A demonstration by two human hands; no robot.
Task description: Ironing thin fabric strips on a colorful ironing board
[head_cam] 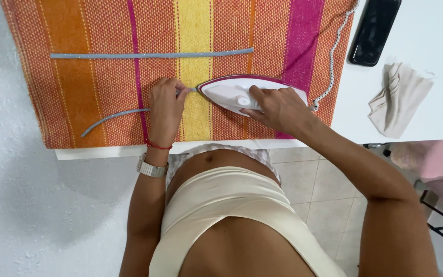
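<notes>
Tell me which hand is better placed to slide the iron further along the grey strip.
Probably the right hand: it already grips the iron, whose tip points along the curved grey strip. The left hand is pinning that strip flat on the striped cloth by the tip.

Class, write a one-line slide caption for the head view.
Right hand presses iron along grey strip held by left hand on striped cloth.

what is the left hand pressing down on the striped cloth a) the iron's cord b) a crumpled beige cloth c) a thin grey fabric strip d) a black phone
c: the left hand pins a thin grey fabric strip to the striped cloth, just ahead of the iron tip, while the right hand holds the iron.
</notes>
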